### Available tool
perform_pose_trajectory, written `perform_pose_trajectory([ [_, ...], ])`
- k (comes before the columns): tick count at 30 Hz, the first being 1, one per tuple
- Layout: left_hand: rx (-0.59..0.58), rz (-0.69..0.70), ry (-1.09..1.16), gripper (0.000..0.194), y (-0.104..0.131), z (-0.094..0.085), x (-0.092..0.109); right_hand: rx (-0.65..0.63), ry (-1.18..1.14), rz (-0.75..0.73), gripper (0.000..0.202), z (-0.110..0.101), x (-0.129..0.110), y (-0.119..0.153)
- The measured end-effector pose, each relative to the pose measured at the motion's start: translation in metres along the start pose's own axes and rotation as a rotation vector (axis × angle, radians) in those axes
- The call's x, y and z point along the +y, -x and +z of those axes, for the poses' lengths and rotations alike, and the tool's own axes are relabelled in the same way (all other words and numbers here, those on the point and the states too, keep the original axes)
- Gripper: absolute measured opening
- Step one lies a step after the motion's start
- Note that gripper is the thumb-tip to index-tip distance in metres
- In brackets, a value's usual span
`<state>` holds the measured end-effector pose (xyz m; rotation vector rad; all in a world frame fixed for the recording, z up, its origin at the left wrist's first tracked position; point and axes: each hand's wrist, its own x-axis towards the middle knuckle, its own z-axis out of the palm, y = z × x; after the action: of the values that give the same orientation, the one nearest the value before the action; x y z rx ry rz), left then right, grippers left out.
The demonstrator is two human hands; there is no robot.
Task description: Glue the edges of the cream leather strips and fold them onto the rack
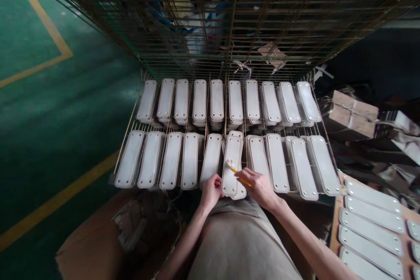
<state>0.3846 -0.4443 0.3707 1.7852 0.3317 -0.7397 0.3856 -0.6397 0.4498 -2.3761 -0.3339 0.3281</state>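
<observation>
My right hand [260,189] is closed round a small yellow-handled brush [243,180], whose pale tip rests over the face of a white rounded panel [232,146]. Curled at that panel's lower left corner, my left hand [211,190] pinches its edge. The panel has metal studs at its corners and lies on top of a stack, with another panel sticking out askew beneath it. To either side are similar white panels, one [211,155] just left of it and another [259,155] to the right.
Two rows of stacked panels [216,98] lie on a wire rack, with wire mesh [229,17] rising behind. At lower right, a wooden board [339,203] carries more panels. A tied cardboard bundle [354,113] sits to the right. Green floor [82,109] with yellow lines is at left.
</observation>
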Motion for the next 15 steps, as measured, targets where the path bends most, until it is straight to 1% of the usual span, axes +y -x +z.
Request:
perform_pose_trajectory([
  [2,-0.015,0.001,0.012,0.017,0.000,0.000,-0.001,-0.069,-0.153,0.038,0.023,-0.005,-0.006,0.013],
  [4,-0.020,-0.002,0.020,0.018,-0.001,0.000,-0.002,-0.082,-0.342,0.122,0.023,-0.011,-0.008,0.019],
  [5,-0.018,-0.004,0.021,0.018,-0.001,-0.001,-0.002,-0.048,-0.428,0.167,0.023,-0.014,-0.008,0.020],
  [7,-0.011,-0.008,0.019,0.018,-0.002,-0.001,-0.004,0.099,-0.525,0.227,0.024,-0.014,-0.004,0.018],
  [9,-0.012,-0.015,0.020,0.017,-0.003,-0.002,-0.005,0.227,-0.492,0.231,0.025,-0.008,-0.001,0.016],
  [10,-0.016,-0.020,0.021,0.016,-0.004,-0.002,-0.006,0.241,-0.462,0.227,0.025,-0.003,0.000,0.018],
  [11,-0.022,-0.026,0.024,0.016,-0.005,-0.002,-0.007,0.214,-0.446,0.226,0.025,0.001,-0.001,0.020],
  [13,-0.037,-0.043,0.035,0.016,-0.007,-0.002,-0.008,0.100,-0.474,0.242,0.024,0.005,-0.006,0.030],
  [14,-0.045,-0.053,0.043,0.017,-0.007,-0.002,-0.008,0.053,-0.505,0.251,0.023,0.004,-0.010,0.036],
  [15,-0.055,-0.064,0.053,0.018,-0.008,-0.002,-0.008,0.039,-0.533,0.257,0.021,0.002,-0.014,0.041],
])
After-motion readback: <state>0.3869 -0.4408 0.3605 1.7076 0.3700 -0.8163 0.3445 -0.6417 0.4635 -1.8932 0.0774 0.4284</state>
